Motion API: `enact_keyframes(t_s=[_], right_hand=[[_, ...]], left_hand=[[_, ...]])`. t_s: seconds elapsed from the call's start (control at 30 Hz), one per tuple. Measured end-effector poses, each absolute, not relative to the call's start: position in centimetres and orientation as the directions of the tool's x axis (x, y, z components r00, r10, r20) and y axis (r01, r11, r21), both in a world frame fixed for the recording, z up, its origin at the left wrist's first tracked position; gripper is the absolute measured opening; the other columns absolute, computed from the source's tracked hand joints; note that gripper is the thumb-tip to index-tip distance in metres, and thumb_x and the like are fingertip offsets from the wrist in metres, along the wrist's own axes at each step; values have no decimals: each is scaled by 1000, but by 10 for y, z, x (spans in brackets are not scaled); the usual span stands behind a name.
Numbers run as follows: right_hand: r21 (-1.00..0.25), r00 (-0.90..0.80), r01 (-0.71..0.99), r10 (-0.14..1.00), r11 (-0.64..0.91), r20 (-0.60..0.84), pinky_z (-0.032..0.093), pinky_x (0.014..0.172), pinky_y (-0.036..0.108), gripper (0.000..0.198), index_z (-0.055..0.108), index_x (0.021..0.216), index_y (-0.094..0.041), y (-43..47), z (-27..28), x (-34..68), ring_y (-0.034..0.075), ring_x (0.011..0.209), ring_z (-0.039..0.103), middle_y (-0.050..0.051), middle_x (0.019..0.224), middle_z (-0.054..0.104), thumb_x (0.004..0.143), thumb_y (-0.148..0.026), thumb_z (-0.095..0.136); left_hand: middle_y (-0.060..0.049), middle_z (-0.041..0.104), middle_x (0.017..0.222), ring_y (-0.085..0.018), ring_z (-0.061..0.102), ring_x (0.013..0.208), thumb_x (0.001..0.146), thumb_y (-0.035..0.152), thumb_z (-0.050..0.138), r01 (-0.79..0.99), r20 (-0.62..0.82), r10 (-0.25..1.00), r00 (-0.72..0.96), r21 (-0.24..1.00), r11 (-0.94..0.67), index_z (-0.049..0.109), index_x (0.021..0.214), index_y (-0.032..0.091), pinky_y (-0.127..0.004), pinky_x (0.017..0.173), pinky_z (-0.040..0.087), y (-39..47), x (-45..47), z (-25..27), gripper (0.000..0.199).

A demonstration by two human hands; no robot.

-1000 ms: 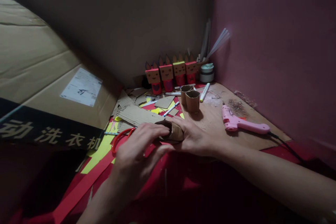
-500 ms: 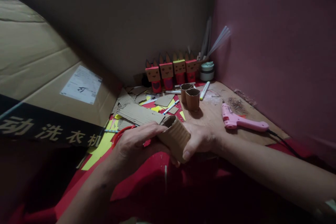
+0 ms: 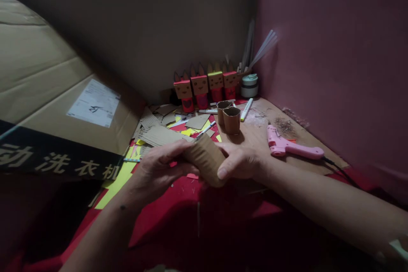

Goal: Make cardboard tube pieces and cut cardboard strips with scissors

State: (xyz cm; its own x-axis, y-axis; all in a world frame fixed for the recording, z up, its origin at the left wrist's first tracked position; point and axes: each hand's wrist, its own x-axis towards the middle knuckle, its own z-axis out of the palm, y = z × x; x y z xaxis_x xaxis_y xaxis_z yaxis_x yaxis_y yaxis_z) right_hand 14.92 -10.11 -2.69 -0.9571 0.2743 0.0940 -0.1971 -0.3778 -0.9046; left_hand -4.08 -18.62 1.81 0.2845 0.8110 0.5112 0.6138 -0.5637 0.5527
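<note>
Slanting between the fingers (image 3: 177,148) of both hands, a cardboard tube (image 3: 208,161) is gripped by the left hand (image 3: 159,163) and right hand (image 3: 244,161); upright tubes (image 3: 231,122) are seen beyond the right fingertips.

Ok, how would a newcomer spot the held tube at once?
From the big box at picture left, move right to the left hand and right hand. They hold the tube between them. It is tilted; the two tubes behind it stand upright.

Pale “动洗衣机” lettering on a large cardboard box (image 3: 54,97)
</note>
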Motion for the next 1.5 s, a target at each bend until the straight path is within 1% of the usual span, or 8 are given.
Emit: enact_keyframes(t_s=[0.13,0.23,0.37,0.53,1.0,1.17,1.33,1.5], right_hand=[[-977,-794,-106,575,184,194,42,91,38,97,40,133,-23,-105,-21,149,26,110,51,8,120,54,48,-30,86],[-912,-724,2,629,411,282,45,83,38,82,45,127,-23,-112,-22,144,25,101,54,7,110,57,55,-30,82],[-942,-703,-23,665,334,253,46,70,32,51,55,107,-20,-117,-26,140,19,83,57,3,92,60,61,-20,75],[-977,-798,-202,566,74,208,45,64,26,34,52,96,-19,-118,-24,138,13,72,57,-1,82,60,66,-13,66],[-994,-778,-7,624,105,71,48,68,30,59,51,107,-17,-106,-32,138,19,84,58,3,93,62,55,-18,78],[-989,-837,40,545,140,43,49,74,35,57,52,109,-18,-104,-25,142,21,87,60,5,96,63,59,-23,78],[-903,-631,63,718,424,294,46,89,40,85,42,124,-18,-106,-27,143,25,106,54,10,117,54,52,-38,84],[-988,-362,1,921,157,145,49,54,27,43,50,97,-17,-115,-33,138,11,62,56,4,89,57,69,-41,72]], left_hand=[[-3,70,73,-17,63,60,70,24,71,743,510,838,193,481,-464,69,91,21,-27,54,50,-184,-34,18,21],[-1,68,64,-14,60,49,69,21,70,699,433,897,87,616,-365,67,98,20,-23,44,47,-183,-25,17,29],[3,62,50,-12,53,34,73,23,67,490,205,971,122,838,-238,68,91,19,-21,31,40,-180,-21,16,18],[1,62,51,-11,55,43,77,24,65,501,255,957,138,816,-290,68,67,17,-20,40,44,-180,-25,12,12],[2,62,48,-5,48,34,66,13,66,396,-248,963,105,899,188,65,65,13,-12,32,36,-176,-20,29,1],[2,56,38,-6,45,29,66,17,68,371,-240,971,24,904,214,65,61,13,-13,28,32,-172,-16,23,7],[1,61,46,-9,49,32,62,21,74,173,-140,981,-133,972,162,68,72,13,-17,29,39,-165,-30,13,14],[-3,67,61,-10,57,43,65,25,75,38,-51,971,-234,997,62,68,81,11,-17,35,44,-165,-40,8,23]])
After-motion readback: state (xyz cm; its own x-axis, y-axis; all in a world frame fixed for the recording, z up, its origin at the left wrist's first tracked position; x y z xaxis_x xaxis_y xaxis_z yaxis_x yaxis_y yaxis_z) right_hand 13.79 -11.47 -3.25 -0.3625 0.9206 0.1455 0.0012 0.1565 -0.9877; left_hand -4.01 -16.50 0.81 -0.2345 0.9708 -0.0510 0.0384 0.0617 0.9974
